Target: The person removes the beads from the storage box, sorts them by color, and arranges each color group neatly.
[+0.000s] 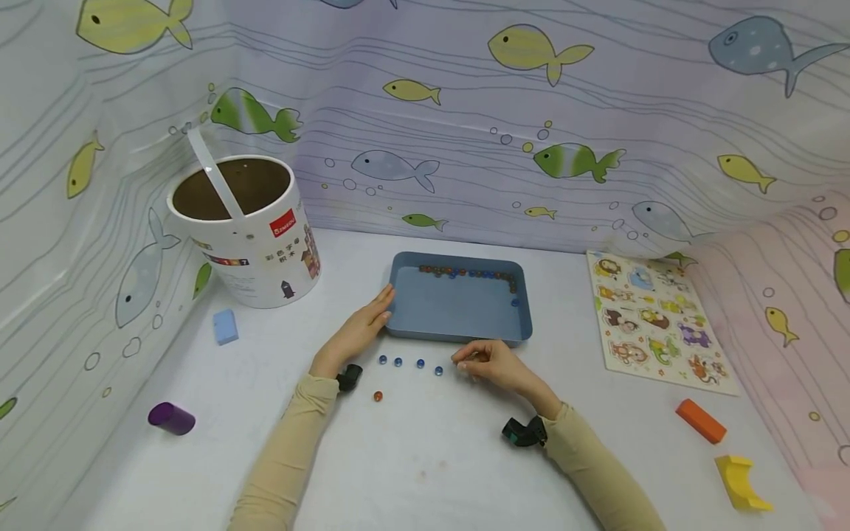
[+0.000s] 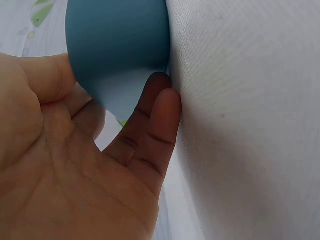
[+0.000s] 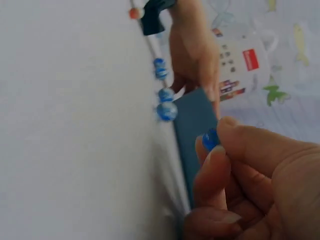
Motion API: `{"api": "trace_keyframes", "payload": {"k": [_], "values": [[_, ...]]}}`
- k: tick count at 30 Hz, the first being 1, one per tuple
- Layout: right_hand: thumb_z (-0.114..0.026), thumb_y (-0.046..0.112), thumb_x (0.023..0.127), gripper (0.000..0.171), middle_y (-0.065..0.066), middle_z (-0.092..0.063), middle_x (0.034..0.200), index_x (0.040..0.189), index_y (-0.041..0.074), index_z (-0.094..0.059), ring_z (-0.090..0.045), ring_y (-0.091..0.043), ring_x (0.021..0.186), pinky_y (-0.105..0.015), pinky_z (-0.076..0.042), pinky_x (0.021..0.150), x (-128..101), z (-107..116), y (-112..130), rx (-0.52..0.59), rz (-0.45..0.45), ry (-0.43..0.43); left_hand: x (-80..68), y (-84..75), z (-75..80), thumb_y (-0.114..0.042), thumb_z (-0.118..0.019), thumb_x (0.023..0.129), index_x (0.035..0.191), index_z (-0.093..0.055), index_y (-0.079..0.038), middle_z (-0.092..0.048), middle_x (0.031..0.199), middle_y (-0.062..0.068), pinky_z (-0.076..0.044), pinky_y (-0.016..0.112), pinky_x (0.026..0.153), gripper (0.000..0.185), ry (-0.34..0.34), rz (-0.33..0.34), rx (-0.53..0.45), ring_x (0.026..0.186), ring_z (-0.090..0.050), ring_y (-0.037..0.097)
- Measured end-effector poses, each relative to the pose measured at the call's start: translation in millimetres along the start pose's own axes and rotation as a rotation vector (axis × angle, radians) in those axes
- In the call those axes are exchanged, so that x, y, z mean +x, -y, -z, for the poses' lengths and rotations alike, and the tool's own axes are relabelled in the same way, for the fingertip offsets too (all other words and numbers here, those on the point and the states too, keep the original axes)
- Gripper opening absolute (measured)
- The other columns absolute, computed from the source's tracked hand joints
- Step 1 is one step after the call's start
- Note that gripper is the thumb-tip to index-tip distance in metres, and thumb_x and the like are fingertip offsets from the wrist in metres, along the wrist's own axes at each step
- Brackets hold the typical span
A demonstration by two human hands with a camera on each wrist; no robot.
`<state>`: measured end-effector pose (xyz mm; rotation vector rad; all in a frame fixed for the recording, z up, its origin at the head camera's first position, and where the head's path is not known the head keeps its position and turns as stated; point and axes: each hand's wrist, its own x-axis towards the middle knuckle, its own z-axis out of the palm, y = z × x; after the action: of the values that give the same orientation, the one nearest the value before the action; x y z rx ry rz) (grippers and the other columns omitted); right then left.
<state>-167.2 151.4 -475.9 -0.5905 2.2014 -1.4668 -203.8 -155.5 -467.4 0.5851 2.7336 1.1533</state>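
Note:
A blue tray (image 1: 458, 333) sits mid-table with a row of marbles (image 1: 465, 273) along its far wall. My left hand (image 1: 361, 328) rests flat against the tray's left front corner (image 2: 117, 50), fingers straight. Just before the tray's front edge, my right hand (image 1: 488, 361) pinches a blue marble (image 3: 210, 139) between thumb and fingertips. Several blue marbles (image 1: 409, 362) lie in a row on the table between my hands, seen also in the right wrist view as blue marbles (image 3: 165, 102). An orange marble (image 1: 378, 396) lies nearer me.
A white bucket (image 1: 249, 232) with a strap stands back left. A light-blue block (image 1: 225, 326) and a purple cylinder (image 1: 171, 418) lie left. An animal puzzle board (image 1: 654, 321), an orange block (image 1: 700, 420) and a yellow arch block (image 1: 740, 483) lie right. Fish-print walls enclose the table.

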Motion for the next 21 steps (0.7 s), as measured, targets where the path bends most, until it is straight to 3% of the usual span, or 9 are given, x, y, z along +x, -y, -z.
{"api": "trace_keyframes", "payload": {"k": [4, 12, 21], "values": [[-0.067, 0.010, 0.091, 0.020, -0.017, -0.069, 0.097, 0.109, 0.002, -0.070, -0.050, -0.007, 0.059, -0.021, -0.045, 0.053, 0, -6, -3, -0.049, -0.009, -0.060, 0.8, 1.1, 0.0, -0.017, -0.038, 0.105, 0.152, -0.025, -0.002, -0.017, 0.162, 0.012, -0.017, 0.051, 0.122, 0.051, 0.002, -0.001, -0.005, 0.149, -0.019, 0.034], [-0.076, 0.016, 0.084, 0.015, 0.001, -0.063, 0.072, 0.099, 0.018, -0.075, -0.045, -0.006, 0.054, -0.018, -0.036, 0.049, 3, -14, -5, -0.217, 0.028, -0.117, 1.2, 0.0, 2.6, -0.017, -0.038, 0.105, 0.152, -0.024, -0.001, -0.016, 0.162, 0.014, -0.019, 0.053, 0.121, 0.052, -0.007, -0.015, 0.010, 0.148, -0.020, 0.036], [-0.072, 0.019, 0.088, 0.023, -0.007, -0.071, 0.100, 0.109, 0.010, -0.072, -0.055, -0.012, 0.066, -0.021, -0.046, 0.054, 0, 2, 7, -0.129, 0.030, -0.068, 1.6, 1.7, 0.0, -0.017, -0.038, 0.105, 0.153, -0.024, -0.002, -0.016, 0.162, 0.013, -0.018, 0.052, 0.122, 0.051, 0.004, -0.003, -0.001, 0.149, -0.019, 0.035]]}}
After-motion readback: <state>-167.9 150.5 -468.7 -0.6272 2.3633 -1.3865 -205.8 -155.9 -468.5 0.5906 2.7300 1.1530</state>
